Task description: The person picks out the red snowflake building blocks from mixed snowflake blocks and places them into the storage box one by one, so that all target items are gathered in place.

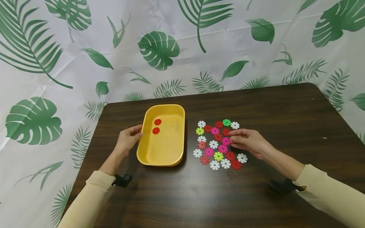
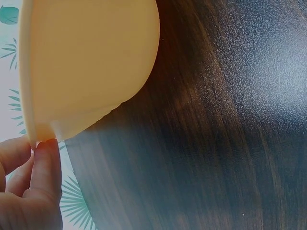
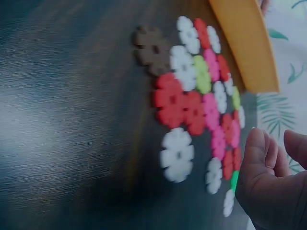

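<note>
My left hand (image 1: 127,139) pinches the left rim of a yellow plastic tray (image 1: 168,145) between thumb and fingers; the left wrist view shows the tray's wall (image 2: 91,57) close up. Two red notched discs (image 1: 156,126) lie inside it, toward its left wall. To the tray's right, many flower-shaped plastic discs are spread flat on the table: white (image 1: 242,158), red (image 1: 235,164), pink (image 1: 223,148), yellow-green (image 1: 218,156), one green (image 1: 226,122) and one brown (image 1: 232,173). Over the right edge of this group hovers my right hand (image 1: 251,142), thumb and fingers apart, nothing visible between them.
Everything rests on a dark wood-grain table (image 1: 176,199). Behind it hangs a white cloth (image 1: 199,63) printed with green leaves. A dark strap (image 1: 122,180) with a device sits at the left wrist, and another (image 1: 285,186) at the right.
</note>
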The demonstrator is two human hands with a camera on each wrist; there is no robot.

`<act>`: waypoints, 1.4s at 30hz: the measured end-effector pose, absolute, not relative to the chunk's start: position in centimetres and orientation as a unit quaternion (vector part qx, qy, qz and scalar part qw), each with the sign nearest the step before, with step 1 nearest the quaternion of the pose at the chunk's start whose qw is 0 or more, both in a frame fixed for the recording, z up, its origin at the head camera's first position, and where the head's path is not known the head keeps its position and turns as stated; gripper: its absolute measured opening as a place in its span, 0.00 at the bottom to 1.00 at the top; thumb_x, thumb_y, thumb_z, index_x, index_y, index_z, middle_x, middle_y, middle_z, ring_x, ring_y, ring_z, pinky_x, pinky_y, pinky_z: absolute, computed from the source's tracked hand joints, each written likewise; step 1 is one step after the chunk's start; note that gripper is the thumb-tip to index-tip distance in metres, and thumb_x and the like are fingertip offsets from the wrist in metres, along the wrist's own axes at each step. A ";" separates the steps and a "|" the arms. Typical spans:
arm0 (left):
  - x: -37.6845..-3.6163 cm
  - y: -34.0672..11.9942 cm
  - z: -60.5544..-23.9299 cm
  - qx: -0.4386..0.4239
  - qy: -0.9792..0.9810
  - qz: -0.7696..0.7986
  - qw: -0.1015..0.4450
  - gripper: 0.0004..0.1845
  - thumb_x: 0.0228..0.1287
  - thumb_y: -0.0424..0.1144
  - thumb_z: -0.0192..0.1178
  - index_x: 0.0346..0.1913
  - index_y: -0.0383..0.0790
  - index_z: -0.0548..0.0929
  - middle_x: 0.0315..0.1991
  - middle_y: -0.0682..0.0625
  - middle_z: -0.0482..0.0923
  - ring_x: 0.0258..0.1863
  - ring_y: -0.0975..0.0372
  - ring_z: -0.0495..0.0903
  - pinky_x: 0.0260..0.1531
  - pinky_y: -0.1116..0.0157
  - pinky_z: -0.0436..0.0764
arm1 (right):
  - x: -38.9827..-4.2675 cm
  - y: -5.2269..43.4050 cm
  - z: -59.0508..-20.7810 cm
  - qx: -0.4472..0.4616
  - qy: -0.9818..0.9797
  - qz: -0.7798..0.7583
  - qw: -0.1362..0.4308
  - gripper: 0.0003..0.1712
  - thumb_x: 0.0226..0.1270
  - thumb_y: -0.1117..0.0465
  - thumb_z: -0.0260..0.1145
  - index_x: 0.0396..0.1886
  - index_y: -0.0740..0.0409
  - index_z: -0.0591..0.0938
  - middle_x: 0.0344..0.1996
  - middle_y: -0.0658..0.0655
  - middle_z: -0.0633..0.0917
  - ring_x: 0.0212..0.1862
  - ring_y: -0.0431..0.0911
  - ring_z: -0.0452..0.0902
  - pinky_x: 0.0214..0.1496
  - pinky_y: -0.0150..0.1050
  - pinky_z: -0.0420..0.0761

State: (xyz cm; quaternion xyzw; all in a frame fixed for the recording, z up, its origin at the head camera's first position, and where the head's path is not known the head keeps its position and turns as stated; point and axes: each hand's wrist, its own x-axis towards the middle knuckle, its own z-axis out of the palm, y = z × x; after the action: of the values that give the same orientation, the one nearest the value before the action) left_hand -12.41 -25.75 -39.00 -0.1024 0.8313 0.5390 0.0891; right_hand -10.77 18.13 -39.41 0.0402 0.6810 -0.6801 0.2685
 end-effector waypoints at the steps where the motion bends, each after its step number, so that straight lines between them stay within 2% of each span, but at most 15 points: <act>1: -12.4 -25.8 -39.0 -0.102 0.831 0.539 0.090 0.24 0.67 0.31 0.55 0.65 0.30 0.68 0.58 0.33 0.71 0.53 0.51 0.74 0.47 0.72 0.80 | -10.4 18.4 -39.6 0.039 0.684 -0.676 0.270 0.29 0.67 0.63 0.61 0.61 0.76 0.65 0.41 0.52 0.82 0.43 0.42 0.82 0.51 0.39 0.80; 8: -12.4 -25.9 -39.0 -0.099 0.835 0.533 0.090 0.24 0.67 0.30 0.54 0.65 0.30 0.68 0.59 0.33 0.71 0.50 0.58 0.76 0.47 0.72 0.80 | -8.4 19.3 -40.8 0.016 0.727 -0.630 0.273 0.31 0.64 0.60 0.65 0.59 0.76 0.68 0.40 0.55 0.82 0.42 0.43 0.81 0.49 0.40 0.82; 15: -12.5 -25.9 -39.1 -0.098 0.833 0.537 0.093 0.24 0.67 0.31 0.54 0.65 0.30 0.68 0.59 0.33 0.71 0.48 0.62 0.76 0.47 0.72 0.79 | -6.8 19.7 -41.7 0.004 0.779 -0.575 0.250 0.26 0.62 0.61 0.67 0.55 0.73 0.73 0.40 0.59 0.83 0.38 0.40 0.79 0.42 0.32 0.82; 26: -12.5 -25.8 -39.1 -0.097 0.830 0.542 0.091 0.24 0.67 0.30 0.54 0.65 0.30 0.68 0.59 0.32 0.71 0.48 0.61 0.77 0.48 0.71 0.79 | -5.6 19.3 -42.5 -0.069 0.852 -0.488 0.179 0.18 0.59 0.64 0.69 0.47 0.69 0.79 0.38 0.59 0.83 0.37 0.45 0.77 0.35 0.29 0.81; 36: -12.4 -25.9 -39.2 -0.096 0.832 0.539 0.090 0.24 0.67 0.30 0.54 0.65 0.30 0.68 0.58 0.33 0.71 0.48 0.60 0.77 0.48 0.70 0.79 | -5.0 18.7 -43.0 -0.134 0.902 -0.401 0.088 0.14 0.51 0.66 0.73 0.39 0.63 0.83 0.33 0.54 0.83 0.31 0.36 0.73 0.32 0.28 0.78; 42: -12.4 -25.8 -39.1 -0.096 0.835 0.534 0.094 0.24 0.67 0.31 0.54 0.65 0.31 0.68 0.58 0.33 0.71 0.49 0.57 0.77 0.47 0.71 0.80 | -4.8 18.4 -43.5 -0.146 0.914 -0.376 0.049 0.12 0.48 0.68 0.74 0.35 0.62 0.83 0.30 0.52 0.80 0.31 0.36 0.71 0.30 0.28 0.76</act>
State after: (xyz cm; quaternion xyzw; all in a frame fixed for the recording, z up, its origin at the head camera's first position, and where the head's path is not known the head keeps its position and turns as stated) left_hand -12.37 -25.84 -39.10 -0.0962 0.8349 0.5337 0.0937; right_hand -4.76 18.41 -43.50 -0.1458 0.9137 -0.3761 0.0488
